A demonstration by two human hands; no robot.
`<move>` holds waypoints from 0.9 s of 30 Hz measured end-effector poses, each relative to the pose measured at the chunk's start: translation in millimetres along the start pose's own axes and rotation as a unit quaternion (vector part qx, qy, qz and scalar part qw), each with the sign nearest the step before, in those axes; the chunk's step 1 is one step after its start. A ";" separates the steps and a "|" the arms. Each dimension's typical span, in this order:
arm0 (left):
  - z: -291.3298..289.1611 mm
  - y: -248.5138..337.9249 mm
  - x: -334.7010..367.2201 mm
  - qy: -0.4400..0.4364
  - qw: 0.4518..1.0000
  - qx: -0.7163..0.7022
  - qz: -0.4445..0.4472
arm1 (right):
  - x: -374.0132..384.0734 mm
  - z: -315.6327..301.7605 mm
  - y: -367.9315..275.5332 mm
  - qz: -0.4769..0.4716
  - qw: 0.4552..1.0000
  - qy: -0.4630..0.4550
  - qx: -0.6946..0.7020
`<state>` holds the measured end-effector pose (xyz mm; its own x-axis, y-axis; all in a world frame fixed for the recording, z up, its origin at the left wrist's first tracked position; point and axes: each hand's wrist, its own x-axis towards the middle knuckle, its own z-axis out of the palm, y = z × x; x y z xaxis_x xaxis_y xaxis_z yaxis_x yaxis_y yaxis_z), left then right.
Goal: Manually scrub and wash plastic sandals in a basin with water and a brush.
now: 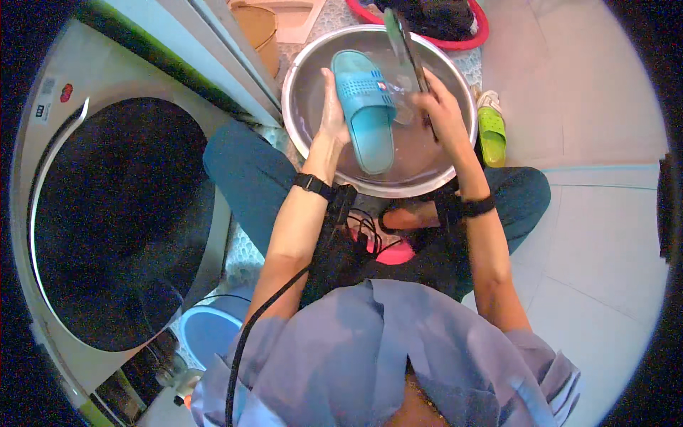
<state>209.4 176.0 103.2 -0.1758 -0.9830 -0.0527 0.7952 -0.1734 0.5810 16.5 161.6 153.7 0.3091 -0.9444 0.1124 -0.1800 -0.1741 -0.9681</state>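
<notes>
My left hand (pixel 333 117) grips a light-blue slide slipper (pixel 371 135) by its side, the thumb upright beside it and the fingers hidden behind. The slipper's wide ribbed strap and insole face up. To its right, my right hand (pixel 442 107) is closed round a second slipper (pixel 400 43), seen nearly edge-on, with a dark sole edge, a greenish inner face and what looks like a see-through strap. Both are held above a large round metal basin (pixel 295 135), which appears to hold murky water.
Right of the basin lies a lime-green clog (pixel 492 139). A red tub (pixel 478 39) with dark cloth stands behind, and a tan bucket (pixel 262 32) at the far left. A front-loading washer with a dark round door (pixel 121 228) is on my left, near a blue bucket (pixel 206 331).
</notes>
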 end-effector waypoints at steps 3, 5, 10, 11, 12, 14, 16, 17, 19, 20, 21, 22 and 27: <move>3.4 1.1 4.2 0.025 0.998 0.028 0.048 | -30.5 7.6 19.0 -0.201 0.972 0.015 -0.118; -11.0 3.3 7.2 0.030 0.996 0.061 0.052 | -55.6 25.6 11.4 -0.180 0.965 -0.018 -0.189; -15.8 -8.5 8.7 0.146 0.979 0.001 0.143 | -31.2 75.8 -0.9 -0.051 0.940 -0.048 -0.334; -16.1 -8.9 10.7 0.146 0.980 0.021 0.132 | -12.6 79.4 6.4 -0.051 0.940 -0.023 -0.336; 8.3 -9.9 10.3 0.160 0.978 0.058 0.120 | 10.3 74.1 15.7 -0.047 0.939 0.012 -0.342; 0.2 -8.6 11.0 0.150 0.974 0.113 0.128 | 22.8 73.5 18.7 -0.074 0.951 0.040 -0.298; -4.4 -0.7 15.9 0.156 0.970 0.099 0.156 | 27.3 62.3 9.7 -0.124 0.970 0.046 -0.206; -8.6 5.5 16.9 0.162 0.967 0.091 0.173 | 10.1 58.3 -0.2 -0.083 0.977 0.024 -0.195; -38.2 12.5 18.3 0.192 0.952 0.112 0.209 | -35.9 72.8 0.3 -0.123 0.976 -0.004 -0.180; -44.1 15.5 22.8 0.200 0.946 0.121 0.223 | -42.7 75.3 -2.4 -0.143 0.974 -0.012 -0.177; -34.8 11.6 18.0 0.219 0.955 0.095 0.179 | -44.3 76.6 -0.9 -0.115 0.968 -0.023 -0.221; -27.5 7.7 15.2 0.190 0.969 0.055 0.145 | -44.4 79.8 -0.3 -0.086 0.960 -0.034 -0.263; -15.5 -9.2 21.0 0.156 0.977 0.040 0.140 | 23.0 81.6 3.6 -0.074 0.937 0.031 -0.340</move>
<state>207.4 156.0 84.1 0.2374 -0.9639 -0.1203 0.7370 0.0981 0.6688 99.1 162.0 134.5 0.3273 -0.9064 0.2672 -0.6991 -0.4225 -0.5769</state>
